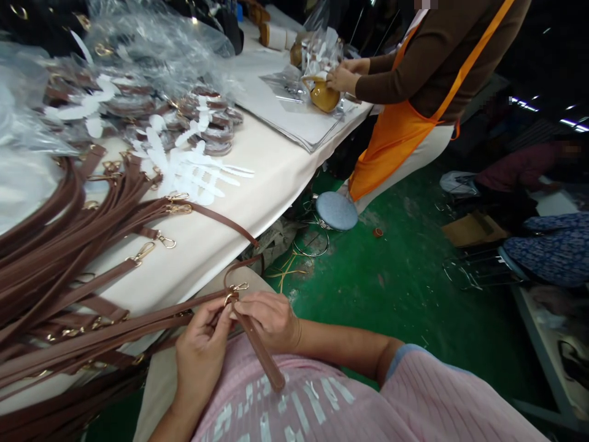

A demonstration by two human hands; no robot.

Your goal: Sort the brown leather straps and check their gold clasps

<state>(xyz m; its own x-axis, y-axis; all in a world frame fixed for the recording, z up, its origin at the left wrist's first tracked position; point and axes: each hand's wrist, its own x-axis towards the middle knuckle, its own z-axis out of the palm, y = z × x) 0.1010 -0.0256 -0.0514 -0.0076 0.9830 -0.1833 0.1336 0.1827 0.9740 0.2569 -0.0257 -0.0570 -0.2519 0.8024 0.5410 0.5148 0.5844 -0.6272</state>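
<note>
Both hands meet over my lap at a brown leather strap (260,353), whose rounded end hangs down toward the pink shirt. My left hand (205,337) pinches the strap beside a gold ring (229,299). Just right of it, my right hand (269,316) is closed on the same strap, fingers bent around its upper part. A gold clasp (240,286) sticks out above the fingertips. From there a thin part of strap loops up toward the table edge, and a longer length seems to run left onto the table.
Many brown straps (59,270) with gold clasps cover the table (257,153) at left. White paper tags (188,172) and plastic-wrapped coils lie behind. A person in an orange apron (386,147) handles a mustard bag (324,97). A blue stool (337,210) stands on the green floor.
</note>
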